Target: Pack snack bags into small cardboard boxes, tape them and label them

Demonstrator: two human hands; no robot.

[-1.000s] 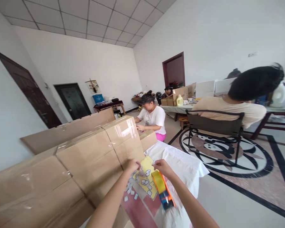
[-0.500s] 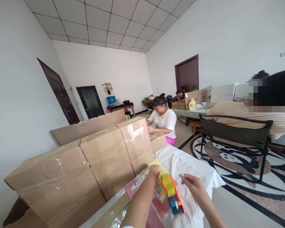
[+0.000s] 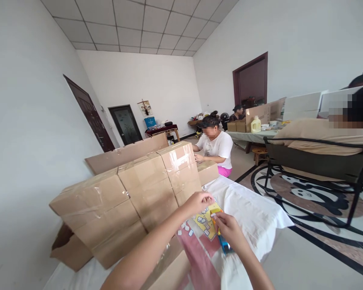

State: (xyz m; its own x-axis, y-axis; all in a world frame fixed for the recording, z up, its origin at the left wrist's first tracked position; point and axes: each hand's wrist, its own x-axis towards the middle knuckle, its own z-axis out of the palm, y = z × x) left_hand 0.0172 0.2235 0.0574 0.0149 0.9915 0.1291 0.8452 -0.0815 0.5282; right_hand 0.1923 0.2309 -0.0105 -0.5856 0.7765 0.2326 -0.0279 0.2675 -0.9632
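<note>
looking down through the head view, reaching past a tall stack of brown cartons (image 3: 145, 181) with the left hand (image 3: 199, 203), curling its fingers near the far end of a yellow sheet (image 3: 211, 226); unable to tell about anything between those tips. pinching a small white piece (image 3: 213, 216) between thumb and finger of the right hand (image 3: 230, 227), at the near right side of the sheet, partly covering a tape dispenser (image 3: 226, 247). hemmed in on the left by the carton stack, well above sheet level, with a low carton (image 3: 169, 276) under the left forearm; finding wider room on the right, over wrinkled white cloth (image 3: 245, 197) as far as its drooping edge, with floor (image 3: 296, 257) and a dark chair (image 3: 317, 159) beyond. seeing the sheet lying flat, partly over pink print, dotted with pale squarish patches; seeing loose white pieces (image 3: 190, 233) scattered just left of it, flat and small; catching blue and yellow on the dispenser.
</note>
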